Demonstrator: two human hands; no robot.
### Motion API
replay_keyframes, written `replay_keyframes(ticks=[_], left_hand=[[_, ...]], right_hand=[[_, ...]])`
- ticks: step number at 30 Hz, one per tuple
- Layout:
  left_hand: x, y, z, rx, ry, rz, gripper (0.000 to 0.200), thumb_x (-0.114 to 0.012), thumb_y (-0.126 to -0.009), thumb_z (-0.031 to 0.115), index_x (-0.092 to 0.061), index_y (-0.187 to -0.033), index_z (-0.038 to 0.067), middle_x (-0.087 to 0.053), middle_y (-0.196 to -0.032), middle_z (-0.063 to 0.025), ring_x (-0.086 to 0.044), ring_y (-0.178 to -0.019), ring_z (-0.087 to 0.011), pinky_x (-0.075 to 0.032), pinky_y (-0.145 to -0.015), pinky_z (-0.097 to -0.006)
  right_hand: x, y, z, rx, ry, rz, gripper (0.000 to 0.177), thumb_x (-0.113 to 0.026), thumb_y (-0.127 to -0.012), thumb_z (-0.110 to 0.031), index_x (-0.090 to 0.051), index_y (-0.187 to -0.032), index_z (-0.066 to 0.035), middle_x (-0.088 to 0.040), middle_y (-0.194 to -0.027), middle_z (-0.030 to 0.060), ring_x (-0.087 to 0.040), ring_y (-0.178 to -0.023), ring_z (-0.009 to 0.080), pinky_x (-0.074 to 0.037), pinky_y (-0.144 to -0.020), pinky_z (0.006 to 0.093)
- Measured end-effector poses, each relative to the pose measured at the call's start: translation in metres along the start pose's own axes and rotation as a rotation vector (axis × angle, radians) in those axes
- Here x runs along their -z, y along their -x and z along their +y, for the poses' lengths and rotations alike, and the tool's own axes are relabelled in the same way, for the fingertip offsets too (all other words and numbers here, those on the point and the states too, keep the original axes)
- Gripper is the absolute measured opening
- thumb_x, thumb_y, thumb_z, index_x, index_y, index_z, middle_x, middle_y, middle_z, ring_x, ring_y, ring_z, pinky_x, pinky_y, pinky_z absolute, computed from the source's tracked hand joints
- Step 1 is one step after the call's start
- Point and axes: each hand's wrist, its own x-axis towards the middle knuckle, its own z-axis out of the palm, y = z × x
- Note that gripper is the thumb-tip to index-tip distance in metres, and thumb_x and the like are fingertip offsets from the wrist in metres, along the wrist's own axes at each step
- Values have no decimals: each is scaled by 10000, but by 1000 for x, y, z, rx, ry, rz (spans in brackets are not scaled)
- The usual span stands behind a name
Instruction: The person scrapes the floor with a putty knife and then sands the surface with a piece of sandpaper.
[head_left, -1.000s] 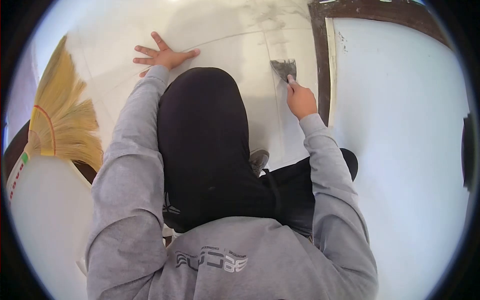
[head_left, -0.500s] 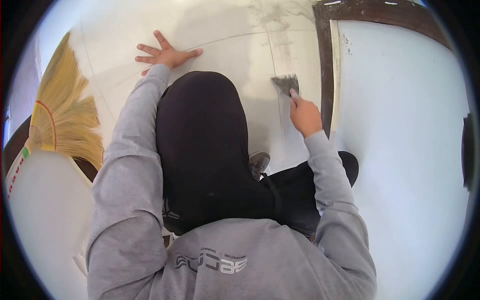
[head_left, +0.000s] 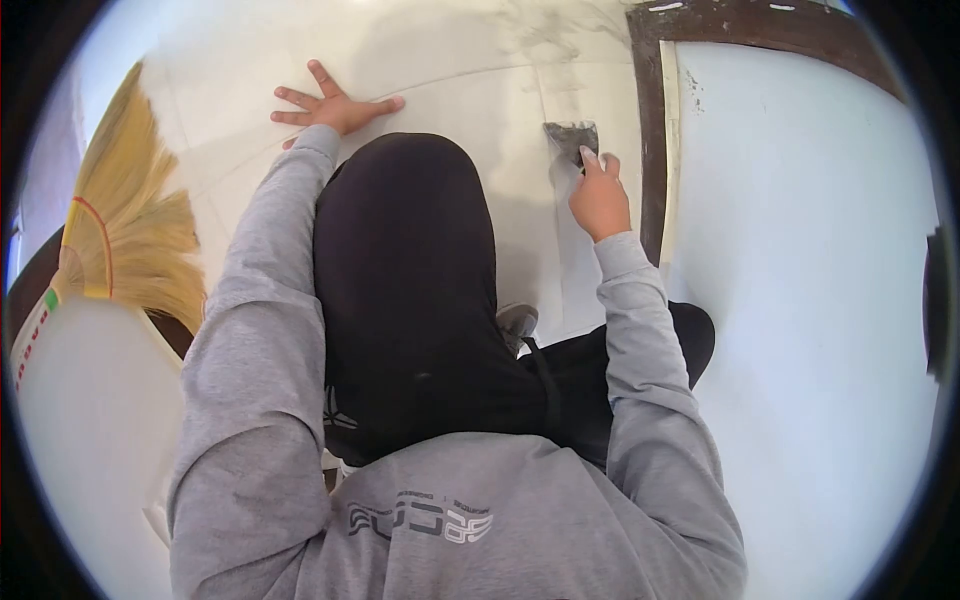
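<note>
My right hand (head_left: 601, 200) is closed around a scraper (head_left: 571, 140), whose wide, dirty blade rests on the pale tiled floor (head_left: 450, 95). The scraper's handle is mostly hidden inside my fingers. Dark grey smears (head_left: 565, 35) mark the tiles beyond the blade, close to a grout line. Out to the left, my left hand (head_left: 340, 108) lies on the floor with its fingers spread, holding nothing. My bent knee in black trousers (head_left: 405, 260) is between my two arms.
A straw broom (head_left: 130, 220) leans at the left beside a white panel (head_left: 95, 400). On the right, a dark brown frame (head_left: 652, 150) borders a large whitish panel (head_left: 800, 250). My shoe (head_left: 517, 322) shows beside my knee.
My right hand has pushed the scraper forward, away from me, and shifted slightly left. My left hand has stayed in place on the floor.
</note>
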Motion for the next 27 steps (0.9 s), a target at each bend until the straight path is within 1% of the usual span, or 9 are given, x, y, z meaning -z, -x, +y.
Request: replay_keyframes(ticks=[2, 5, 6, 9, 12, 14, 21, 23, 27], left_hand=[[1, 1, 2, 1, -7, -5, 1636, -684, -489, 950, 224, -1577, 132, 215, -1533, -452, 253, -1378, -672, 112, -1059, -781], [-1, -2, 2, 0, -11, 6, 1634, -684, -487, 951, 227, -1577, 143, 213, -1534, -451, 240, -1377, -680, 97, -1065, -781], [-1, -1, 3, 2, -11, 5, 1634, -684, -487, 951, 227, -1577, 143, 213, -1534, -451, 240, -1377, -680, 97, -1065, -781], [0, -1, 3, 17, -16, 8, 1630, -693, -486, 945, 228, -1578, 158, 217, -1537, -446, 225, -1374, -690, 79, -1069, -784], [-1, 0, 5, 22, -4, 14, 1622, -706, -491, 933, 228, -1579, 174, 222, -1539, -440, 221, -1369, -699, 71, -1068, -787], [2, 1, 6, 72, 28, -21, 1602, -779, -499, 862, 266, -1563, 276, 338, -1547, -342, 268, -1390, -644, -64, -979, -882], [4, 2, 6, 69, 15, -37, 1595, -780, -505, 858, 256, -1567, 273, 321, -1554, -345, 259, -1394, -644, -59, -988, -876], [5, 4, 5, 51, 58, -23, 1590, -781, -511, 855, 252, -1569, 270, 313, -1557, -348, 261, -1397, -639, -56, -984, -879], [3, 4, 8, 42, 50, -11, 1600, -782, -501, 861, 253, -1568, 271, 320, -1555, -345, 264, -1394, -641, -59, -986, -879]], right_hand=[[3, 0, -14, 53, 178, 144, 478, -493, -990, -187, -491, -1465, -141, -369, -1571, 201, -700, -889, 401, -569, -820, 475], [4, 0, -14, 76, 71, 5, 485, -493, -980, -139, -494, -1465, -152, -395, -1554, 214, -698, -912, 416, -579, -813, 475], [4, 3, -12, 77, 71, 5, 485, -493, -980, -139, -494, -1465, -152, -395, -1554, 214, -698, -912, 416, -579, -813, 475], [2, 30, -1, 77, 143, -61, 521, -481, -962, -95, -485, -1477, -176, -411, -1542, 223, -703, -908, 407, -587, -787, 466], [0, 49, 7, 47, 208, -150, 586, -504, -928, -67, -470, -1494, -215, -427, -1543, 185, -706, -903, 404, -589, -785, 460], [-3, 51, 10, 58, 192, -176, 705, -525, -858, -8, -441, -1518, -240, -366, -1592, 156, -717, -888, 385, -591, -790, 456], [-7, 39, 7, 102, 95, -126, 615, -524, -893, -65, -481, -1488, -213, -405, -1555, 204, -711, -912, 400, -586, -816, 459], [-11, 25, 7, 105, 86, -67, 554, -509, -916, -100, -511, -1461, -202, -438, -1527, 217, -705, -929, 420, -582, -832, 468], [-9, 11, 7, 96, 66, 2, 530, -494, -923, -101, -531, -1443, -195, -460, -1499, 240, -699, -953, 432, -576, -851, 478]])
